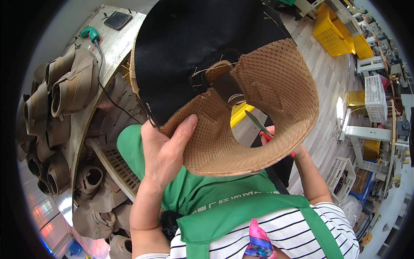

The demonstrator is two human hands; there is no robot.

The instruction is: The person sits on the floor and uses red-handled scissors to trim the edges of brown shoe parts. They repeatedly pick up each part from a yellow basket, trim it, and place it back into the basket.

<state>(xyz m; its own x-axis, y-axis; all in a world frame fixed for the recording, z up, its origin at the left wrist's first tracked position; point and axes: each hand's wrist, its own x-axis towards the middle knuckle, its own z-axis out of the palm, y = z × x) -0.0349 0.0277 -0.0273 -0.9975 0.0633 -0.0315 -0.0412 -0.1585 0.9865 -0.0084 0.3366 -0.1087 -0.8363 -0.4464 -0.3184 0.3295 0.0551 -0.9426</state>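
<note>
Close before me is a large stitched shoe upper [216, 29], with a black smooth surface and a tan perforated mesh lining [271, 77]. My left hand [165, 152] grips its lower left edge, thumb on the mesh. Loose thread ends [210, 69] trail along the seam at its middle. Behind the upper, my right hand [299, 150] holds scissors [258, 124] with red handles. Their blade shows through the upper's round opening and points up and left. The upper hides most of my right hand, so whether the blades are parted cannot be seen.
To the left, a worktable [119, 42] bears a green corded tool [90, 33], a phone [118, 20] and stacked tan uppers [71, 81]. More uppers [97, 220] lie in a crate [113, 168] beside my knee. Yellow crates [333, 32] and machines stand to the right.
</note>
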